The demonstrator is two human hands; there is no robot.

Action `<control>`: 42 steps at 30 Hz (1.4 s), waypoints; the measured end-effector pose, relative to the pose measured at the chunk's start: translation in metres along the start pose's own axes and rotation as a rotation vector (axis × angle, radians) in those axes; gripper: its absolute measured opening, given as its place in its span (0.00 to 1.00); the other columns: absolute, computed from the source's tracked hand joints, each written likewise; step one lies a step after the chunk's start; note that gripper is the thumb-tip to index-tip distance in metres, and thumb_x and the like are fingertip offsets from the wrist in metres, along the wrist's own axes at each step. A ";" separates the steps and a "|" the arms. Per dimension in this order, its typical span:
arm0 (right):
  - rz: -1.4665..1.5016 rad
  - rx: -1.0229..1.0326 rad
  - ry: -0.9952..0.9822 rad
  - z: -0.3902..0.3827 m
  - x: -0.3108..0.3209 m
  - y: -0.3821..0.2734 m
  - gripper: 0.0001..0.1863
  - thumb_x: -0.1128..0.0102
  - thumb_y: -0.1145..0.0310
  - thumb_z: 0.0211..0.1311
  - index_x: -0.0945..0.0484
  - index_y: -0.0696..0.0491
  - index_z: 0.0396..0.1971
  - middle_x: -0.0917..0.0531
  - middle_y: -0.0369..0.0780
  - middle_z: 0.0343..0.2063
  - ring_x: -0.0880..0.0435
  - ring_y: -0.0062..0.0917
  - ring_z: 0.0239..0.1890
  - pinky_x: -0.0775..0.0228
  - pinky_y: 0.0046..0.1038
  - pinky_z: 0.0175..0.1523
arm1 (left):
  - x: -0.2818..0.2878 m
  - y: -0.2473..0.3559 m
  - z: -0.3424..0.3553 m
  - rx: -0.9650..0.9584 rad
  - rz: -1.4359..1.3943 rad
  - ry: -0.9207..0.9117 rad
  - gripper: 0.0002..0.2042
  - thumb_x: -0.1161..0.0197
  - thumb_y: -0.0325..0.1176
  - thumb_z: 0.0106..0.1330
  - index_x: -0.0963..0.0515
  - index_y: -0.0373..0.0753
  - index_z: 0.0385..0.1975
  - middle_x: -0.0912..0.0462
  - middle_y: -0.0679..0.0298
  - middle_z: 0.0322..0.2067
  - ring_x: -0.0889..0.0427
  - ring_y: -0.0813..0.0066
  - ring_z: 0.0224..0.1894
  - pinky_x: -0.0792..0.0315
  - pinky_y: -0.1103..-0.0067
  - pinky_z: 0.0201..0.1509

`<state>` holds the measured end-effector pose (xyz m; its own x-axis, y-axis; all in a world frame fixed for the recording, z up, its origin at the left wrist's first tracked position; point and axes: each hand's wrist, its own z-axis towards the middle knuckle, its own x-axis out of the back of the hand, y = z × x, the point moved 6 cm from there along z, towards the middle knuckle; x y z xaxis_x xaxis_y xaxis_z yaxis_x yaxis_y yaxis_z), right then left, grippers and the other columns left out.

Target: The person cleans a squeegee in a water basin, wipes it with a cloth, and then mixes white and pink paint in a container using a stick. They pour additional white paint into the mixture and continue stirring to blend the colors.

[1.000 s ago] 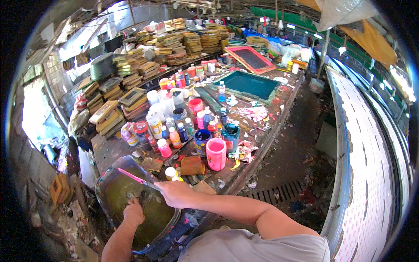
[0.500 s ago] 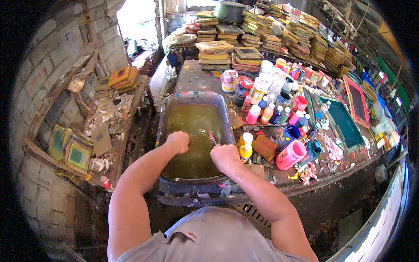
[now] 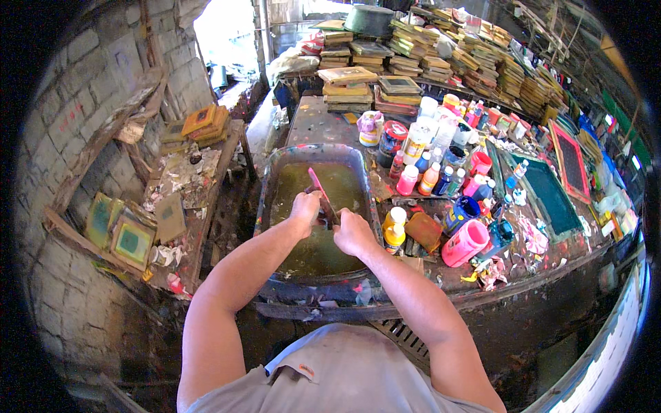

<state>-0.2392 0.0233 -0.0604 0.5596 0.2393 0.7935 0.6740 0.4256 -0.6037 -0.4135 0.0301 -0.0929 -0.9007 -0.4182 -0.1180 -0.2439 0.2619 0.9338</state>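
Over a black-rimmed tub (image 3: 372, 199) of murky greenish-brown water, I have a narrow pink-and-brown strip (image 3: 315, 179), tilted with its pink end pointing away from me. My right hand (image 3: 354, 234) is closed round the strip's near end. Farther along it, my left hand (image 3: 305, 210) is closed against the middle; its fingertips are partly hidden. Both hands are just above the water.
Right of the tub, a yellow bottle (image 3: 394, 230), an open pink jar (image 3: 461, 244) and several paint containers crowd the stained table (image 3: 310, 131). Stacked frames (image 3: 348, 86) stand behind. A side bench (image 3: 206, 189) at left holds more frames.
My left hand has moved right to meet the strip in my right hand. More of the strip now shows, its pink end up and away. The view has shifted slightly.
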 end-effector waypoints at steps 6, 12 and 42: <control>0.261 -0.040 0.001 -0.003 0.004 0.000 0.19 0.29 0.65 0.66 0.17 0.66 0.47 0.10 0.62 0.44 0.10 0.59 0.52 0.19 0.52 0.59 | -0.010 -0.001 -0.011 -0.001 -0.066 -0.034 0.15 0.39 0.41 0.79 0.18 0.34 0.52 0.14 0.54 0.45 0.16 0.59 0.45 0.21 0.64 0.54; 0.459 -0.118 -0.052 -0.013 0.000 0.004 0.20 0.28 0.64 0.66 0.16 0.66 0.47 0.11 0.63 0.44 0.10 0.58 0.52 0.20 0.51 0.59 | -0.021 -0.016 -0.012 0.077 0.181 0.106 0.15 0.33 0.39 0.78 0.20 0.33 0.53 0.13 0.57 0.40 0.10 0.61 0.38 0.16 0.60 0.35; -0.087 -0.053 -0.244 -0.138 0.110 -0.018 0.19 0.40 0.65 0.71 0.19 0.59 0.56 0.11 0.60 0.41 0.09 0.57 0.47 0.18 0.58 0.52 | 0.003 -0.005 0.135 -0.204 0.620 0.109 0.17 0.38 0.38 0.77 0.16 0.31 0.56 0.10 0.49 0.44 0.08 0.45 0.45 0.14 0.48 0.44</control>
<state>-0.1236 -0.0784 0.0271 0.3696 0.4098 0.8339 0.7427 0.4090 -0.5301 -0.4632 0.1449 -0.1437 -0.8079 -0.3314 0.4873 0.3913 0.3167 0.8641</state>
